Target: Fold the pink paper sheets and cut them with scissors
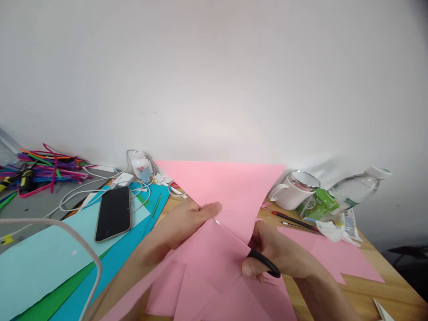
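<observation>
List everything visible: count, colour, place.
sheet: one, pink, centre
scissors: one, black handle, centre
pink pieces: several, pink, centre, right
pale paper: one, aqua, left
green paper: some, green, left
blue paper: some, blue, left
phone: one, black, left
cable: uncounted, white, left
small bottle: one, white, left
craft stems: many, multicoloured, left
mug: one, white, right
box: one, green, beside mug
water bottle: one, clear, right
pen: one, dark, right
tissue: one, white, right
table: one, brown, underneath
wall: one, white, behind
left hand: one, bare, on sheet
right hand: one, bare, on scissors

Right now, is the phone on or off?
It looks off: the phone has a dark front, with nothing lit up.
</observation>
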Demonstrator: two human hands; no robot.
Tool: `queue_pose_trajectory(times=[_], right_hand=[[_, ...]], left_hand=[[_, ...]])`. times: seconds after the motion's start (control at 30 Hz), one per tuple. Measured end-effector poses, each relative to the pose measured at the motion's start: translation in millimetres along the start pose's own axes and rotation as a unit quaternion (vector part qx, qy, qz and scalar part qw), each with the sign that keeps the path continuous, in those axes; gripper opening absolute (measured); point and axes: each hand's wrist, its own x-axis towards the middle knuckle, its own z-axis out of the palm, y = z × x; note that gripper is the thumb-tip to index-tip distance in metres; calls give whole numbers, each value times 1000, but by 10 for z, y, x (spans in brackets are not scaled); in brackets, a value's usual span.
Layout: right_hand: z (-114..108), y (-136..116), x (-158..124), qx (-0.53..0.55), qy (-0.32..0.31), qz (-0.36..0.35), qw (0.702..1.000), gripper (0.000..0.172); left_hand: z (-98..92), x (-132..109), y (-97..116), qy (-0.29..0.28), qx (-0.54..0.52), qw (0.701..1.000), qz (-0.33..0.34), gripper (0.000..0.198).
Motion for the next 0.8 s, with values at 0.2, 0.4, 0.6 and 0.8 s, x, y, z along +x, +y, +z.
queue_pose_trajectory(times=[0.2,0.4,0.6,0.8], right_hand=[[3,-16,-3,-15,14,30,999,36],[19,63,31,-28,56,16,998,37],[269,370,81,-206,227,-84,948,38],[655,926,294,-413,127,-116,894,40]], left_hand=[[33,18,13,-80,10,996,-42,33],[19,210,-101,-35,-56,997,-47,29],[-116,418,-190,7,-160,987,17,20],[-129,374,-117,-26,-192,981,26,25]])
